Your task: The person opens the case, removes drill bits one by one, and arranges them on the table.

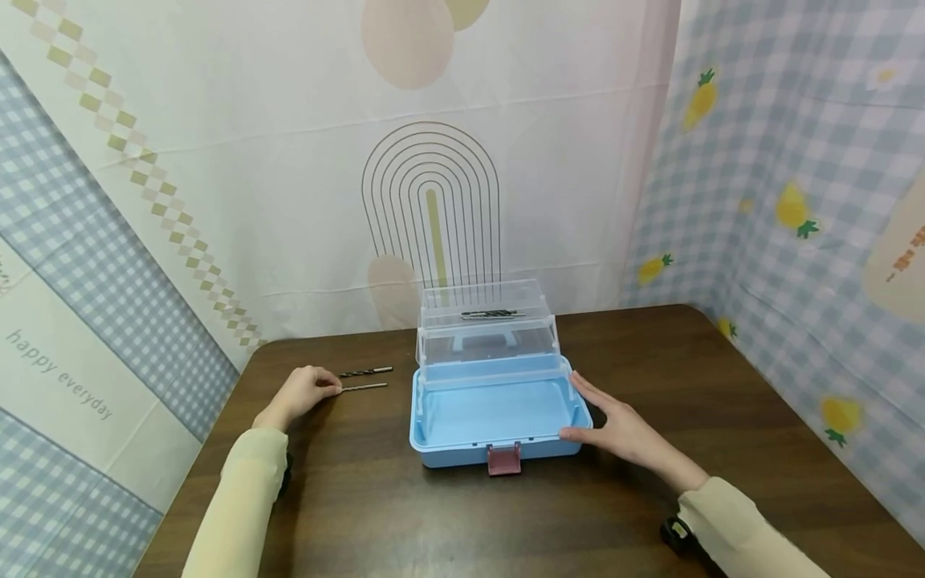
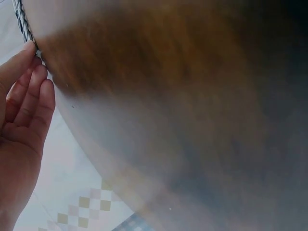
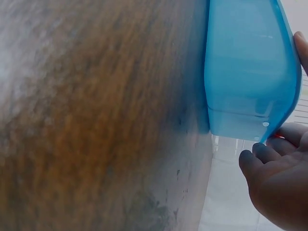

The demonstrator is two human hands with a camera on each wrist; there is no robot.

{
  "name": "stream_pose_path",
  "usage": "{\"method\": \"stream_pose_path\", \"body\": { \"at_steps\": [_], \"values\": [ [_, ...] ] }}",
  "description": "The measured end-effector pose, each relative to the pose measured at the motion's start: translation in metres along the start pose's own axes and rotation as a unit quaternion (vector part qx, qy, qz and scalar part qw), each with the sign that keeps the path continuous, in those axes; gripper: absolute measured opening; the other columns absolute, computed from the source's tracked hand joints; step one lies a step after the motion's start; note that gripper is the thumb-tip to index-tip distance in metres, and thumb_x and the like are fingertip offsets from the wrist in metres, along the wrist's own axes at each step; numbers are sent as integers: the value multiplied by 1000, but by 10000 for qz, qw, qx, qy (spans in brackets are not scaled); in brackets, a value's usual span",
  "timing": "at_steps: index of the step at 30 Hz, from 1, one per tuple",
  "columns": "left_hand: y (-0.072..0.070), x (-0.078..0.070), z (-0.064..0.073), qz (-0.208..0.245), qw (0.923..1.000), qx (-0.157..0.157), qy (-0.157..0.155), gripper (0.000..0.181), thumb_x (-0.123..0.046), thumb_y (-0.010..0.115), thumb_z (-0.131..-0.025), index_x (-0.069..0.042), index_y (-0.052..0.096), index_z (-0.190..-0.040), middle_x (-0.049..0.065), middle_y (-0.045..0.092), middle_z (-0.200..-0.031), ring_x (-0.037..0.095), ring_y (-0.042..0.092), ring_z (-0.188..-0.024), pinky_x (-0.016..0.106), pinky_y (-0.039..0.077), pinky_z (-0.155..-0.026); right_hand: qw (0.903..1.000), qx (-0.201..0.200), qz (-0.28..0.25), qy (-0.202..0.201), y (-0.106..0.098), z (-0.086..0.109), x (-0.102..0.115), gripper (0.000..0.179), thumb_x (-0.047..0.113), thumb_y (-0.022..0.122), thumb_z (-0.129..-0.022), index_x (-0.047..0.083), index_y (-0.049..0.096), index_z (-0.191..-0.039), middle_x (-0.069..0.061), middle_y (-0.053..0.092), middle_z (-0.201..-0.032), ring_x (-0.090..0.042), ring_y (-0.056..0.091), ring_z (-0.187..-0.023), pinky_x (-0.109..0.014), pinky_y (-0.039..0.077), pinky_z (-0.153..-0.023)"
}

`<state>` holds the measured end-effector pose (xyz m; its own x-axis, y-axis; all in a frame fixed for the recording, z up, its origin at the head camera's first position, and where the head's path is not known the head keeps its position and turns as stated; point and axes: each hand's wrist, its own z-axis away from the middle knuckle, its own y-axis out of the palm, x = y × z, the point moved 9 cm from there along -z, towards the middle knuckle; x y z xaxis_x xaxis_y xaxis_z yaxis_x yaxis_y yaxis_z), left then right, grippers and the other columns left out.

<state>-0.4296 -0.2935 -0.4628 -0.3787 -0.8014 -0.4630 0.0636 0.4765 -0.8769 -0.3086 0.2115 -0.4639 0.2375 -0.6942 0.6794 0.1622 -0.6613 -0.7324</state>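
Cloth hangings (image 1: 311,209), printed with arches, checks and pineapples, enclosed the left, far and right sides of a dark wood-grain desk (image 1: 448,522). Toward the desk's far middle stood a blue toolbox (image 1: 499,409), with clear tiered trays (image 1: 491,326) raised along its far side. The right hand (image 1: 623,427) gripped the toolbox's right end, its thumb at the near right corner, its other fingers farther along the rim. Well left of the toolbox, the left hand (image 1: 307,393) had its grip closed, thumb and fingertips pinching the left end of a slim drill bit (image 1: 367,386). A pink latch (image 1: 504,460) hung on the toolbox's near wall. Several bunched drill bits (image 1: 493,314) lay in an upper clear tray. One dark drill bit (image 1: 367,372) lay on the desk, just beyond the slim one; whether the slim one touched the desk could not be told.
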Motion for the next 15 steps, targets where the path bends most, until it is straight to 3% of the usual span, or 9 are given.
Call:
{"method": "stream_pose_path", "body": {
  "at_steps": [15],
  "values": [
    [0,2,-2,-104,9998,146,-26,6,-13,73,-93,-10,78,-92,3,74,-94,25,67,-90,48,54,-85,10000,8,-33,29,2,0,-2,100,59,73,-85,23,22,-162,-11,18,-167,-44,25,-147,-71,30,-106]
  ]
}}
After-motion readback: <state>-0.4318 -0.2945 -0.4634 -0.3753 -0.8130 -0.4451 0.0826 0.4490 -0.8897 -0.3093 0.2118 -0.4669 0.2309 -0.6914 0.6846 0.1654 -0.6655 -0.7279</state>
